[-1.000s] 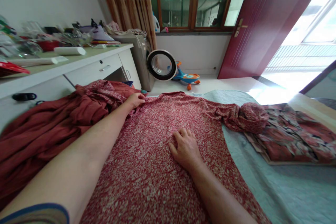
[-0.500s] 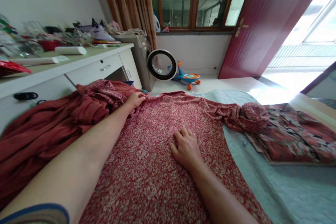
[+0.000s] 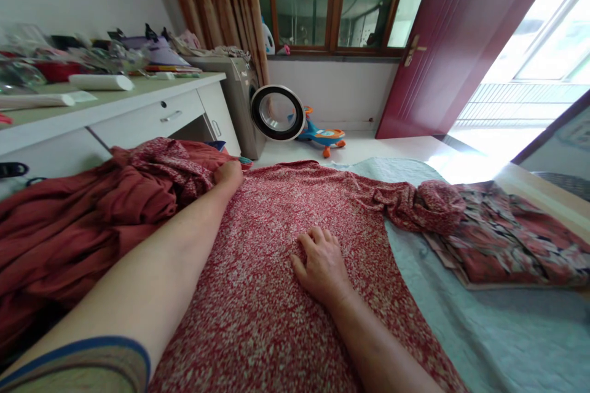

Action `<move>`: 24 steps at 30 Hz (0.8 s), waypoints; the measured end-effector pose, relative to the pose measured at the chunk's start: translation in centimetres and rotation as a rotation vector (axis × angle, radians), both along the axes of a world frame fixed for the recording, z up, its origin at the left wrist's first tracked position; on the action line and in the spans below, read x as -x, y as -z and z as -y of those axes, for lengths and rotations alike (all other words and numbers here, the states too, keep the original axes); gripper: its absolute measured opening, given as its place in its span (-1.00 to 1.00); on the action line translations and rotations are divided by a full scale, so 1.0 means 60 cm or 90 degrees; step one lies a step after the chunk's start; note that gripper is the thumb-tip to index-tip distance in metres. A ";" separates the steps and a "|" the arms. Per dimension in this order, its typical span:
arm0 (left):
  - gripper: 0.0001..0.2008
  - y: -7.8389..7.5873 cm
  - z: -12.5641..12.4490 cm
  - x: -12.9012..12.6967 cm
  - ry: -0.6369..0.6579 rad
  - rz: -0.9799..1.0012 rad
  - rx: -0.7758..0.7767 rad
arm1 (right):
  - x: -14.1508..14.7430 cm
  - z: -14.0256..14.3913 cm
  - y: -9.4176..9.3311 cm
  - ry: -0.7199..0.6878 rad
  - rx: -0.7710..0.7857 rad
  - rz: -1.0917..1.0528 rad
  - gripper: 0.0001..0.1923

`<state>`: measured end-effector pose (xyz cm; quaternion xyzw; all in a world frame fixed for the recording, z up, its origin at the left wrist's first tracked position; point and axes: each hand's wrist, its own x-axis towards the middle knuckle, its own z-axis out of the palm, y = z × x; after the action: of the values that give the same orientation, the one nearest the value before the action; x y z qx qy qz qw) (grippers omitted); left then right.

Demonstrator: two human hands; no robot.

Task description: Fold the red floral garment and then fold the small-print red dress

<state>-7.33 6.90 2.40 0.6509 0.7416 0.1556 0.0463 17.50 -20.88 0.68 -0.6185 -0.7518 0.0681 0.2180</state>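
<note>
While the red garment with a fine cream speckle print point(image 3: 271, 270) lies spread flat across the middle of the frame, the right hand point(image 3: 322, 264) rests palm down on it just right of centre, fingers extended and held loosely together, pressing the cloth and gripping nothing; the left hand point(image 3: 229, 173) reaches to the far upper edge of the same garment, left of centre, its fingers curled onto the cloth there, though whether they pinch a fold or only press on it cannot be told; the left forearm runs diagonally from the lower left corner up to that hand. The garment lies on a pale grey-green quilted bed cover point(image 3: 498, 331), bare in the lower right; one speckled sleeve point(image 3: 415, 199) trails bunched to the right, touching a folded red floral garment with dark and cream patches point(image 3: 507, 239) at the right of the frame; a heap of plain rust-red cloth point(image 3: 69, 221) sits at the left edge, beside the left forearm. In the upper left stands a white desk with drawers point(image 3: 152, 120), cluttered on top; beyond it, upper centre, a grey washing machine with a round door open point(image 3: 276, 113); a blue and orange toy ride-on car point(image 3: 322, 135) sits on the floor beside that; a dark red door point(image 3: 452, 37) stands open in the upper right.
</note>
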 end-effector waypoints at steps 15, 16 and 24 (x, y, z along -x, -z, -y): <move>-0.68 -0.004 0.022 0.002 0.003 -0.145 -0.028 | 0.000 0.000 -0.002 0.001 0.006 0.000 -0.77; -0.67 -0.006 0.028 0.000 0.023 -0.156 -0.047 | 0.001 0.000 -0.001 0.000 0.006 -0.001 -0.77; -0.61 0.010 0.047 -0.012 0.237 -0.248 0.038 | 0.000 0.001 -0.002 0.004 0.011 0.013 -0.76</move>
<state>-6.59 4.06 1.80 0.7919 0.6086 -0.0057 -0.0498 17.47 -20.92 0.81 -0.6235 -0.7515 0.0676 0.2047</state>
